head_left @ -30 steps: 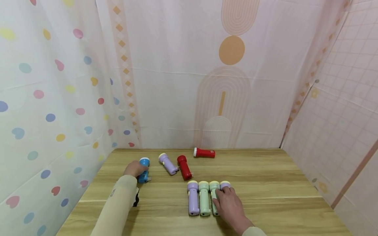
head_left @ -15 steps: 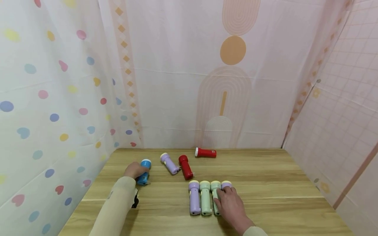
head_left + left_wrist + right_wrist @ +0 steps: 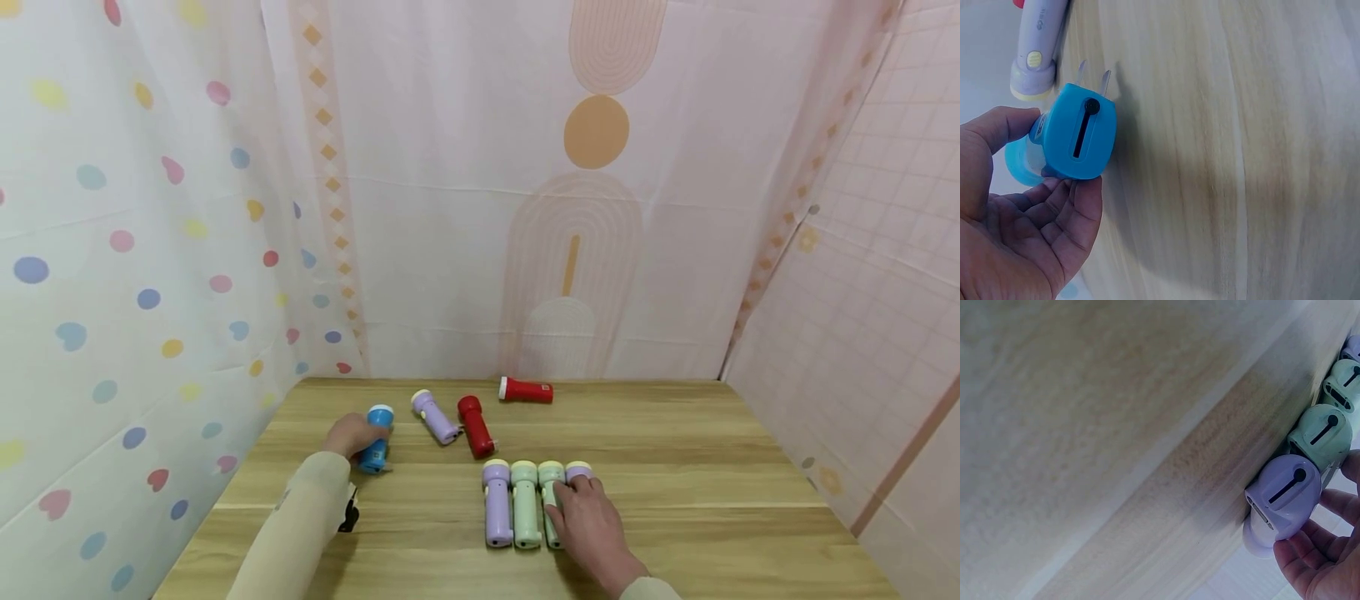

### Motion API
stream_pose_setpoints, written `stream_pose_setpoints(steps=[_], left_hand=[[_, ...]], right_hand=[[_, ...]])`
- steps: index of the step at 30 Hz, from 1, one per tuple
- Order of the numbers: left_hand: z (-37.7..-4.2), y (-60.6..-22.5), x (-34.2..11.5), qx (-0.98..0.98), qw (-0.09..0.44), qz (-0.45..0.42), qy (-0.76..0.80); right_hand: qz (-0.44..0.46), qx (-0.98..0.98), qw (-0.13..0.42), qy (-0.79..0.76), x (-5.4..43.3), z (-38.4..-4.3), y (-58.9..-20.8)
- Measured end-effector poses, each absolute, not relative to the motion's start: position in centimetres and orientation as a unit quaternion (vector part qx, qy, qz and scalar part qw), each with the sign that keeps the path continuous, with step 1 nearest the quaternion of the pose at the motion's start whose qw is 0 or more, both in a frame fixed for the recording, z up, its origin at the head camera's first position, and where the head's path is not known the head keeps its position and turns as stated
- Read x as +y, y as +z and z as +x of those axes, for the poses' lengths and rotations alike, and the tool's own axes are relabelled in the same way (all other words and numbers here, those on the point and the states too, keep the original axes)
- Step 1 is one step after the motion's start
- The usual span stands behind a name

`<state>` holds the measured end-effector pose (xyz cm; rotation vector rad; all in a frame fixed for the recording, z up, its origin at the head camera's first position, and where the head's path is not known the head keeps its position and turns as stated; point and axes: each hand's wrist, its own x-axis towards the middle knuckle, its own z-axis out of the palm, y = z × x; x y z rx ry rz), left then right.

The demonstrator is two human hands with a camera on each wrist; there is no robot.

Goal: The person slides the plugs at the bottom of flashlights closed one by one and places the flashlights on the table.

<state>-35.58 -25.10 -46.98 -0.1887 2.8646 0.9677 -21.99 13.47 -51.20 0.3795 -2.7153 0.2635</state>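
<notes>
Head view: right fingers [image 3: 582,492] mostly hide the rightmost purple flashlight [image 3: 578,469] — right wrist view crops the farthest flashlight [image 3: 1353,347].

Wood-grain bench [image 3: 697,467]: pale brown surface, streaks running crosswise, rear edge at or near the rear cloth [image 3: 435,250]. Rear cloth: off-white to pinkish, horizontal creases, printed with an orange disc [image 3: 596,132], concentric arches and a diamond-patterned strip [image 3: 335,214] toward the left. Left cloth [image 3: 127,350]: white, multicoloured dots and hearts, visible folds. Right cloth [image 3: 870,333]: pale pink, faint grid, small flower prints, one darker band. Lighting: soft, diffuse.
</notes>
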Motion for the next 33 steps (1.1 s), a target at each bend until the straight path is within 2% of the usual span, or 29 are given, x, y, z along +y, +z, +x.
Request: stream_pose_setpoints(steps=[15,33], left_hand=[[-35.1,-47.3,-23.0,0.904,0.053,-0.063,0.42],[-34.1,-47.0,-19.7,0.868,0.087,-0.054,0.486]], right_hand=[[0.131,-0.969,0.183,0.101,13.5,-21.9,-51.1],[0.128,-0.971,0.172,0.102,13.5,-22.0,-51.0]])
